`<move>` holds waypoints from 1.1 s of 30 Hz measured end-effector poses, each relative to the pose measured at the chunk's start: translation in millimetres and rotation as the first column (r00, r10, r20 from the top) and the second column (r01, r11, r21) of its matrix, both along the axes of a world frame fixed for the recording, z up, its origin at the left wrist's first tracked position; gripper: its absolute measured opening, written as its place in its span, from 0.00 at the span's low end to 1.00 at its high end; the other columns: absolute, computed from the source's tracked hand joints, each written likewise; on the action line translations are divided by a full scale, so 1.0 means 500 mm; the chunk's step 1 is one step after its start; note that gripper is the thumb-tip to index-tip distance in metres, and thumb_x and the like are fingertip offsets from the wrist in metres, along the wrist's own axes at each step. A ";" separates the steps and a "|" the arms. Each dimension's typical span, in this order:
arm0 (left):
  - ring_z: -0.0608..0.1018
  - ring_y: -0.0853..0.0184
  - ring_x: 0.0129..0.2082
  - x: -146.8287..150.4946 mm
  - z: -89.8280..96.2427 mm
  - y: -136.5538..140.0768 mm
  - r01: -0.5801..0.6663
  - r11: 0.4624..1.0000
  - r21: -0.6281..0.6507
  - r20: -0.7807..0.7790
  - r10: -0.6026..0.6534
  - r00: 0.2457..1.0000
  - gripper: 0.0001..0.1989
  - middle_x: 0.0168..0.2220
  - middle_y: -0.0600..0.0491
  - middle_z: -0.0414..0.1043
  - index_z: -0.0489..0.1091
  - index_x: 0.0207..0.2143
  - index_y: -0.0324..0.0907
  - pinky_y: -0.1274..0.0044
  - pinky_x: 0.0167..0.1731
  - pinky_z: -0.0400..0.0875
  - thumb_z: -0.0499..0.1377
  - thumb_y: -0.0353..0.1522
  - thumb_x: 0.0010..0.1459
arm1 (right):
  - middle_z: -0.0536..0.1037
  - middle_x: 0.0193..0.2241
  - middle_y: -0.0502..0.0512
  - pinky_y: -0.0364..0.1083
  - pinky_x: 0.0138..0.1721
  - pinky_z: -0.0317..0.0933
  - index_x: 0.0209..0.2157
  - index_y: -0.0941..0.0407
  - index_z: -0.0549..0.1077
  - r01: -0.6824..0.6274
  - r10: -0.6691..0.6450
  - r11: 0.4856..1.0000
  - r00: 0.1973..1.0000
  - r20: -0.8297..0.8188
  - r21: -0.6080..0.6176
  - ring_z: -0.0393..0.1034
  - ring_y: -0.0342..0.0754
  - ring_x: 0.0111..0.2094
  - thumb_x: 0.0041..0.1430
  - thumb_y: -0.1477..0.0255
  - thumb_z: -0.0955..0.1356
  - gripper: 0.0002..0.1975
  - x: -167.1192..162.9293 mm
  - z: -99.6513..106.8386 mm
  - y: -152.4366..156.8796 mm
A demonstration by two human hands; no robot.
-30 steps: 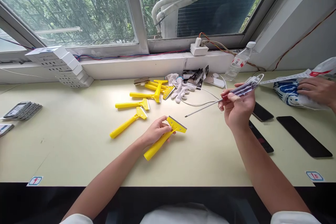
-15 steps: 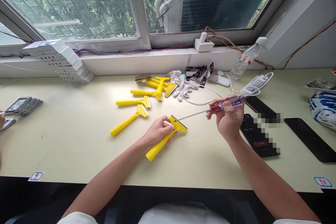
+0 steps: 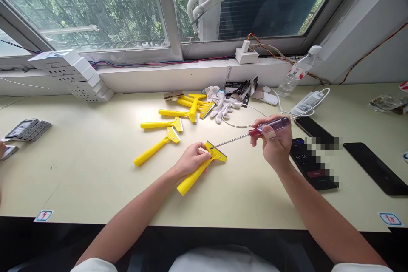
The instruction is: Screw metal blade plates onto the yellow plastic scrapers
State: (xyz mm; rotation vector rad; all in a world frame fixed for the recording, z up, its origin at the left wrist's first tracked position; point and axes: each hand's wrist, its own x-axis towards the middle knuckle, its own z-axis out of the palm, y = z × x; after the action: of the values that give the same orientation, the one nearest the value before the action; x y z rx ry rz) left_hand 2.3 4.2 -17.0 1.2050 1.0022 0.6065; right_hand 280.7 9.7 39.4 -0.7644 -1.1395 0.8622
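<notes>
main change: my yellow plastic long-handled scraper (image 3: 196, 177) is in much the same place as a second ago, in front of me, handle end toward me, but the purple-and-red clear-handled steel screwdriver (image 3: 276, 124) has come over to it. a second ago its tip hung in the air; now it meets the flared scraper head, near the left end. my judgement: the work has gone from carrying the tool to lining it up. whether the tip sits in a screw is too small to tell. my left hand (image 3: 191, 160) has its fingers pinching the scraper about the neck; my right hand (image 3: 276, 146) has its fingers wrapped round the screwdriver handle, thumb against it.

room, big to small: grey metal-framed window (image 3: 168, 17) across the back, greenery behind the glass. below it, the pale cream flat desk (image 3: 95, 182), daylit. back left, a stack of white cardboard boxes (image 3: 75, 76); back right, a clear plastic red-labelled bottle (image 3: 296, 74). right of my right hand, flat black phones (image 3: 376, 170), one display lit. left of my work, more yellow scrapers (image 3: 156, 148), the far ones overlapping, beside white knit gloves (image 3: 219, 104). smallest: paper number tags (image 3: 390, 219) along the front edge.
</notes>
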 end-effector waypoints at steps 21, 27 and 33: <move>0.77 0.67 0.21 -0.003 0.000 0.002 -0.009 0.997 0.074 -0.101 0.016 0.995 0.16 0.25 0.57 0.77 0.66 0.40 0.43 0.78 0.21 0.66 0.68 0.41 0.59 | 0.68 0.18 0.44 0.45 0.24 0.50 0.30 0.51 0.65 -0.036 -0.266 0.948 0.451 0.852 0.315 0.55 0.43 0.17 0.75 0.59 0.65 0.18 -0.045 0.202 0.043; 0.75 0.68 0.20 -0.001 0.001 0.002 -0.005 0.995 0.102 -0.097 0.015 0.995 0.15 0.23 0.59 0.74 0.65 0.38 0.43 0.78 0.21 0.65 0.67 0.40 0.59 | 0.70 0.20 0.45 0.44 0.25 0.51 0.32 0.51 0.66 -0.128 -0.195 0.953 0.431 0.881 0.273 0.58 0.43 0.19 0.76 0.59 0.64 0.16 -0.021 0.213 0.034; 0.76 0.68 0.20 -0.006 -0.004 0.003 0.023 0.994 0.108 -0.127 -0.010 0.992 0.14 0.25 0.56 0.77 0.69 0.40 0.41 0.79 0.21 0.61 0.66 0.39 0.59 | 0.81 0.28 0.48 0.44 0.27 0.57 0.36 0.50 0.69 -0.276 -0.015 0.950 0.437 0.899 0.150 0.67 0.45 0.22 0.75 0.61 0.66 0.11 -0.005 0.227 0.036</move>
State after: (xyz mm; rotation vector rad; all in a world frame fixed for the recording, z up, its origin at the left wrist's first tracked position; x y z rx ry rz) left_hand -0.5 5.7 -19.0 1.3604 1.0751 0.5839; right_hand 278.2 28.0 152.7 -0.9246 -2.2734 0.3308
